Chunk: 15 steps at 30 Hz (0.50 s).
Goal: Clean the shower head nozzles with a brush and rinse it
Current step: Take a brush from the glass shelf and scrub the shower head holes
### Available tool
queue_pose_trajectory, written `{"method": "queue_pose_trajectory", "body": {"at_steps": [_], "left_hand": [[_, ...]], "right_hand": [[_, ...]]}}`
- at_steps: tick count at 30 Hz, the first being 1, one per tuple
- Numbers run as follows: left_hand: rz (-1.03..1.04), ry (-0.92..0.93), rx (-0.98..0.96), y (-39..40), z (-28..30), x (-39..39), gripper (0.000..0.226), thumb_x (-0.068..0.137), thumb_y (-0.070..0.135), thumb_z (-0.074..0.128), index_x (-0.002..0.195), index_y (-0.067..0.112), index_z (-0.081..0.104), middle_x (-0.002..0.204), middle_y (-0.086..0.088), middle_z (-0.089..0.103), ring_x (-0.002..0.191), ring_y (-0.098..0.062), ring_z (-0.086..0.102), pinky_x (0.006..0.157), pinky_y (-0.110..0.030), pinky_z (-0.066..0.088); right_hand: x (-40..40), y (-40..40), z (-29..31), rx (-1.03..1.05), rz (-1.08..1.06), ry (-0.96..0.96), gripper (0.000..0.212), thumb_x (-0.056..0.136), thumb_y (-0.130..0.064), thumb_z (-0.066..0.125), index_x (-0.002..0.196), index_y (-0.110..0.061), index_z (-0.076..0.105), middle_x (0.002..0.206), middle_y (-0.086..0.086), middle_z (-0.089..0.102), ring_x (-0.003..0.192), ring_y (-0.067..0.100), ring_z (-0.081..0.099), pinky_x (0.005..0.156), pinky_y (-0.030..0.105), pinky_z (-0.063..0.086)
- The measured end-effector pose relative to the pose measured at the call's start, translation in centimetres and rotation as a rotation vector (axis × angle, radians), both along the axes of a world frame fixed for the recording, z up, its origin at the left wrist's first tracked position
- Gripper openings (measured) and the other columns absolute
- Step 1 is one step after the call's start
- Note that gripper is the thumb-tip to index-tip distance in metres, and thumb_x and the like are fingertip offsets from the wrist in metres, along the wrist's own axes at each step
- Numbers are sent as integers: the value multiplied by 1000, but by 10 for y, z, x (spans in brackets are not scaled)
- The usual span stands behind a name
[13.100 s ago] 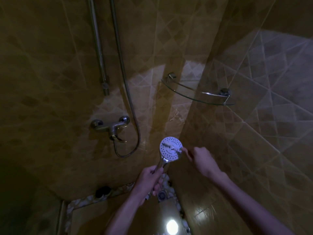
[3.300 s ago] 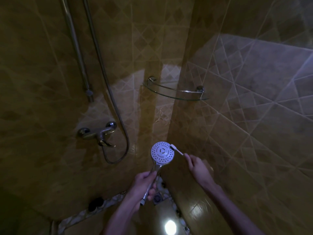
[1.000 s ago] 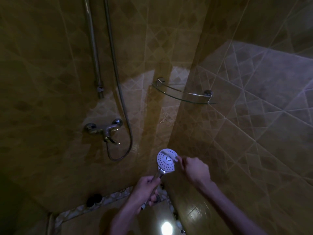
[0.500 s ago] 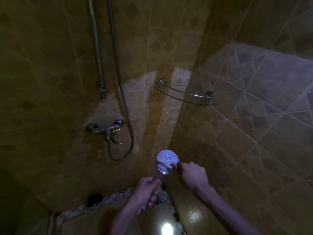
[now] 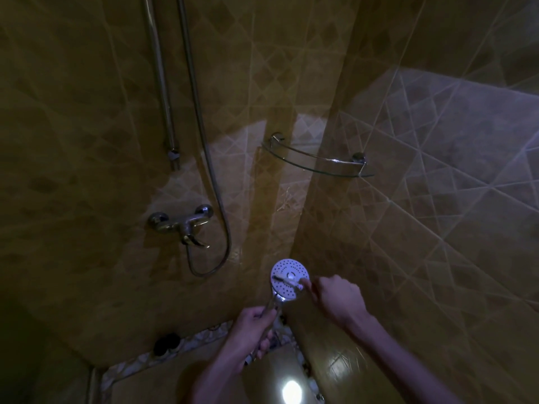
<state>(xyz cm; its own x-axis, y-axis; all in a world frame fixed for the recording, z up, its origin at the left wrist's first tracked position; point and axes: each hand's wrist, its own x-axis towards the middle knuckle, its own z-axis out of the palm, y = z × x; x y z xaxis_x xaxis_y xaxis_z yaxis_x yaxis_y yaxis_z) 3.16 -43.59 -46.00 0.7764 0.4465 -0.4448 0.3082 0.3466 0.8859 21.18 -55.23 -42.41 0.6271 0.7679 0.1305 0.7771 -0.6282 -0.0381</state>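
Head view was dim, yet the shower head (image 5: pixel 289 280) was seen held up near the wall corner, face toward the camera, its handle gripped by the left hand (image 5: pixel 251 330). The brush (image 5: pixel 287 281) was pinched in the curled fingers of the right hand (image 5: pixel 338 298) and laid across the middle of the nozzle face. For a good scrub, the head would best be kept steady while short strokes are worked over every ring of holes, the outer ones included. Rinsing was judged not yet done. The mixer tap (image 5: pixel 182 224) was mounted on the left wall, with the hose (image 5: pixel 217 199) looping beside it, and a glass shelf (image 5: pixel 318 161) above. Nothing was seen blocking the reach to the tap.
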Motion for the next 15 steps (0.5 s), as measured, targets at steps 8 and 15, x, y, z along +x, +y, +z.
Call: {"method": "queue_pose_trajectory", "body": {"at_steps": [8, 15], "left_hand": [[10, -1, 6, -1, 2, 3, 20, 96, 26, 55, 81, 13, 55, 53, -1, 50, 35, -11, 39, 32, -16, 28], [4, -31, -14, -6, 3, 2, 25, 96, 27, 55, 74, 16, 59, 53, -3, 49, 34, -11, 37, 32, -14, 27]], "right_hand": [[-4, -7, 0, 49, -71, 65, 65, 93, -66, 15, 89, -21, 62, 79, 8, 71, 79, 28, 70, 63, 33, 49], [3, -15, 0, 80, -124, 4, 61, 91, -68, 16, 94, -27, 60, 78, 7, 71, 78, 28, 70, 61, 33, 49]]}}
